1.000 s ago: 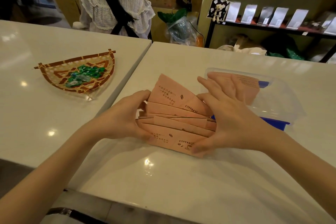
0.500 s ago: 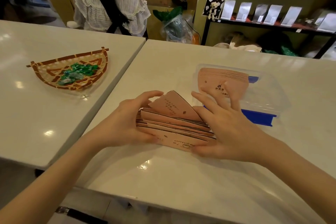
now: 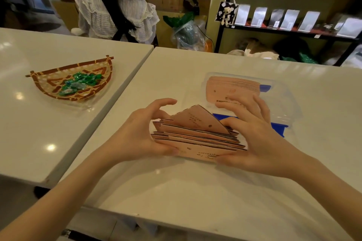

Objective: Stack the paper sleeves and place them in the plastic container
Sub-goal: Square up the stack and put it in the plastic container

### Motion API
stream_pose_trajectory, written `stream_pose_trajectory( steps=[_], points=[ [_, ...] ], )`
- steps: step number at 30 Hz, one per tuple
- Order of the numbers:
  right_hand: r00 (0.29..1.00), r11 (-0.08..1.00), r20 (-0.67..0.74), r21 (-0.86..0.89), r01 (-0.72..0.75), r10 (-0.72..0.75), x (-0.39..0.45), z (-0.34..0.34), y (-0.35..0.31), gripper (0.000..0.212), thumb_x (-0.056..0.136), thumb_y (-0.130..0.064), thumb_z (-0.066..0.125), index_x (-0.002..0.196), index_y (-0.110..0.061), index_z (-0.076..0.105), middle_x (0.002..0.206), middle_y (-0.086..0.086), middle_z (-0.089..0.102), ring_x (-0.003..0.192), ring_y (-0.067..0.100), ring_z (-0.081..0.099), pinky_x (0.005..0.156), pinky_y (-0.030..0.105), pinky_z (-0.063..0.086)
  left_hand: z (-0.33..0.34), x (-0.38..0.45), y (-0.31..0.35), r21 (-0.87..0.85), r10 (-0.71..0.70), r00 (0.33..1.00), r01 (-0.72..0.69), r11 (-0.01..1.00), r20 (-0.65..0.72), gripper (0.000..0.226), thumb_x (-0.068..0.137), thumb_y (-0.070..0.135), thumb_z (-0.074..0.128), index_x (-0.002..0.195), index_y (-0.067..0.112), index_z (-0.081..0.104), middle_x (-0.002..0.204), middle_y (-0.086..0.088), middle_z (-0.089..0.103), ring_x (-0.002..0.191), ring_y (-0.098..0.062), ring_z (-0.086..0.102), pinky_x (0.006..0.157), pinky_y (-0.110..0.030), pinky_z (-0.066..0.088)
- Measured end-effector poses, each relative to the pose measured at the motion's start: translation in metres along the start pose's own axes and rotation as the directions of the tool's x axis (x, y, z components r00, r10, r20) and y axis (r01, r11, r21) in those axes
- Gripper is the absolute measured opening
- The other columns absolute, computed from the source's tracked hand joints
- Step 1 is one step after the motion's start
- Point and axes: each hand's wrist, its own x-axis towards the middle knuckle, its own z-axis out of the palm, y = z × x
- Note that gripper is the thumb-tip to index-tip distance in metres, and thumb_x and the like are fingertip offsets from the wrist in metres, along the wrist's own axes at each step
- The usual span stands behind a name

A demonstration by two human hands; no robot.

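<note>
Both hands clasp a fanned pile of paper sleeves point(image 3: 197, 135) on the table point(image 3: 195, 191). The left hand point(image 3: 141, 135) grips its left end, the right hand point(image 3: 254, 143) its right. The plastic container point(image 3: 282, 100) sits just beyond.

Warm indoor overhead light; small glare spots on glossy white table point(image 3: 195, 191). Wide-angle bowing at edges; background slightly soft.

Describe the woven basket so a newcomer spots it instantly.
Two white tables meet at a seam; look at the left one. The basket sits alone there, half-moon shaped, woven tan and brown, holding green-wrapped candies, unlike the clear plastic container on the right.
</note>
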Motion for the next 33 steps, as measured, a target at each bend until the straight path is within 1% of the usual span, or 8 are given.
stream_pose_trajectory(
  steps=[5, 11, 15, 21, 25, 29, 31, 33],
  points=[
    [0.996, 0.993, -0.023, 0.079, -0.085, 0.087, -0.038, -0.02, 0.027, 0.053, 0.058, -0.061, 0.065, 0.1, -0.03, 0.059, 0.144, -0.011, 0.028, 0.139, 0.008, 0.001, 0.113, 0.044, -0.001, 0.029, 0.021, 0.031, 0.045, 0.077, 0.995, -0.08, 0.996, 0.068, 0.088, 0.048, 0.055, 0.073, 0.123, 0.046, 0.028, 0.103, 0.022, 0.059, 0.106, 0.0, 0.049, 0.107, -0.044, 0.026],
    [0.976, 0.963, 0.013, 0.16, -0.216, 0.216, -0.082, -0.029, 0.052, 0.055, 0.056, -0.065, 0.064, 0.103, -0.039, 0.054, 0.147, -0.015, 0.023, 0.139, 0.006, -0.002, 0.11, 0.038, 0.011, 0.066, 0.035, 0.059, 0.033, 0.146, 0.975, -0.154, 0.988, 0.168, 0.081, 0.05, 0.054, 0.073, 0.117, 0.047, 0.028, 0.1, 0.031, 0.051, 0.101, 0.024, 0.036, 0.106, -0.03, 0.015],
    [0.966, 0.949, 0.049, 0.177, -0.259, 0.254, -0.095, -0.028, 0.056, 0.053, 0.055, -0.063, 0.067, 0.097, -0.063, 0.036, 0.147, -0.019, 0.019, 0.138, 0.005, -0.005, 0.109, 0.039, 0.014, 0.08, 0.037, 0.062, 0.033, 0.165, 0.966, -0.175, 0.984, 0.199, 0.075, 0.049, 0.055, 0.069, 0.111, 0.053, 0.027, 0.106, 0.033, 0.045, 0.106, 0.028, 0.025, 0.102, -0.021, 0.015],
    [0.957, 0.94, 0.07, 0.182, -0.289, 0.28, -0.097, -0.026, 0.058, 0.072, 0.049, -0.07, 0.064, 0.113, -0.057, 0.033, 0.149, -0.023, 0.008, 0.137, 0.002, -0.012, 0.112, 0.04, 0.008, 0.081, 0.035, 0.052, 0.029, 0.159, 0.964, -0.169, 0.985, 0.214, 0.082, 0.05, 0.062, 0.069, 0.123, 0.041, 0.036, 0.124, 0.018, 0.051, 0.118, -0.011, 0.044, 0.102, -0.041, 0.035],
    [0.963, 0.943, 0.055, 0.196, -0.269, 0.264, -0.098, -0.027, 0.059, 0.08, 0.048, -0.07, 0.066, 0.118, -0.05, 0.033, 0.147, -0.026, 0.003, 0.136, 0.0, -0.013, 0.109, 0.033, 0.004, 0.076, 0.032, 0.052, -0.01, 0.197, 0.961, -0.199, 0.98, 0.195, 0.096, 0.051, 0.06, 0.073, 0.131, 0.04, 0.024, 0.122, 0.019, 0.051, 0.119, -0.008, 0.044, 0.103, -0.043, 0.034],
    [0.963, 0.936, 0.057, 0.227, -0.268, 0.262, -0.097, -0.026, 0.056, 0.077, 0.05, -0.069, 0.065, 0.118, -0.046, 0.038, 0.149, -0.021, 0.009, 0.137, 0.001, -0.012, 0.11, 0.035, 0.006, 0.077, 0.029, 0.061, 0.025, 0.288, 0.94, -0.297, 0.954, 0.185, 0.101, 0.057, 0.057, 0.067, 0.132, 0.05, 0.001, 0.12, 0.026, 0.044, 0.117, 0.012, 0.031, 0.103, -0.033, 0.029],
    [0.964, 0.937, 0.053, 0.227, -0.265, 0.26, -0.098, -0.024, 0.055, 0.074, 0.051, -0.07, 0.064, 0.117, -0.048, 0.038, 0.149, -0.02, 0.009, 0.137, 0.001, -0.012, 0.111, 0.036, 0.007, 0.079, 0.03, 0.066, 0.102, 0.338, 0.922, -0.361, 0.927, 0.187, 0.095, 0.061, 0.058, 0.061, 0.132, 0.049, -0.001, 0.116, 0.024, 0.045, 0.11, 0.02, 0.026, 0.099, -0.031, 0.029],
    [0.965, 0.941, 0.037, 0.218, -0.26, 0.258, -0.099, -0.023, 0.056, 0.073, 0.052, -0.07, 0.062, 0.116, -0.048, 0.037, 0.149, -0.021, 0.009, 0.136, 0.001, -0.012, 0.11, 0.035, 0.006, 0.081, 0.031, 0.066, 0.189, 0.377, 0.903, -0.414, 0.89, 0.204, 0.086, 0.065, 0.06, 0.056, 0.134, 0.047, 0.005, 0.119, 0.017, 0.049, 0.112, 0.014, 0.029, 0.101, -0.031, 0.022]
  ],
)
